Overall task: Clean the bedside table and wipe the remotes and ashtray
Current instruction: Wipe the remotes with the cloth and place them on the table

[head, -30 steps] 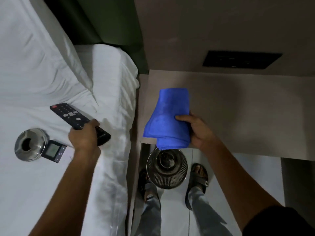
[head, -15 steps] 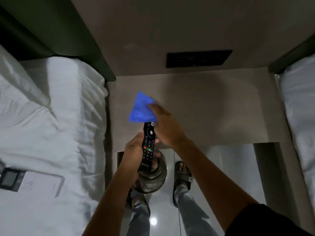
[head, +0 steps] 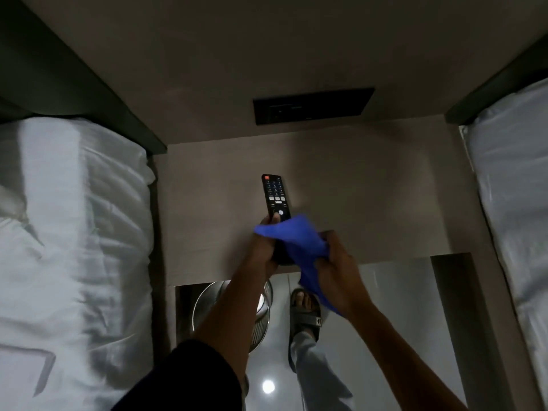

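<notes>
Remote (head: 275, 200), slim black w/ buttons, in left hand (head: 265, 252); crumpled blue cloth (head: 298, 243) gripped by right hand (head: 336, 269).

- The bedside table (head: 370, 203) sits between two beds, one bed (head: 74, 232) on its left and the other bed (head: 516, 203) on its right
- A switch panel (head: 312, 105) is on the wall behind the table, just above its back edge
- The remote (head: 275, 200) is held over the front middle of the table, its far end pointing toward the wall
- The left hand (head: 264, 247) grips the remote's near end; the right hand (head: 338, 271) is just to its right, near the table's front edge
- The cloth (head: 296, 241) lies across the remote's near part, between the two hands, and hangs below the right hand
- A bin (head: 261, 315) stands on the floor below the table's front edge, under the left forearm
- A sandalled foot (head: 305, 310) stands on the floor to the right of the bin
</notes>
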